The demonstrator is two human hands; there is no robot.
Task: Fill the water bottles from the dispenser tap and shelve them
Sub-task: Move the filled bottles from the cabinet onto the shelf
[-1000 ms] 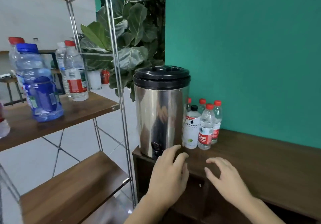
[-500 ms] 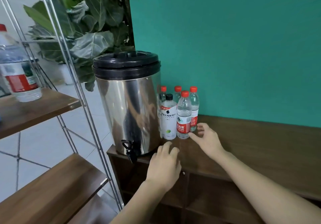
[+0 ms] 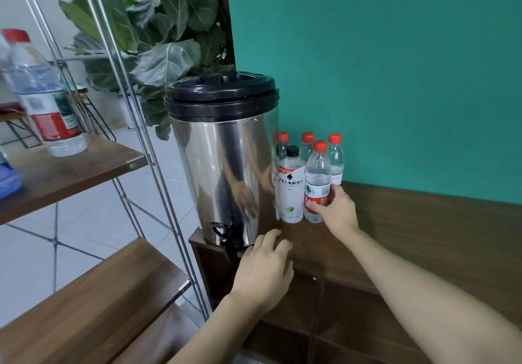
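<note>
Now right hand (image 3: pixel 337 211) grips red-capped bottle (image 3: pixel 317 177).

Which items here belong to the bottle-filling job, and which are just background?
Job: dispenser, tap, front red-capped bottle gripped by right hand, black-capped bottle, shelf.
Background: plant, green wall.

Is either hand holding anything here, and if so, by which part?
The right hand has its grip on the front clear plastic red-capped bottle, around its lower body at the red label. The left hand holds nothing.
</note>
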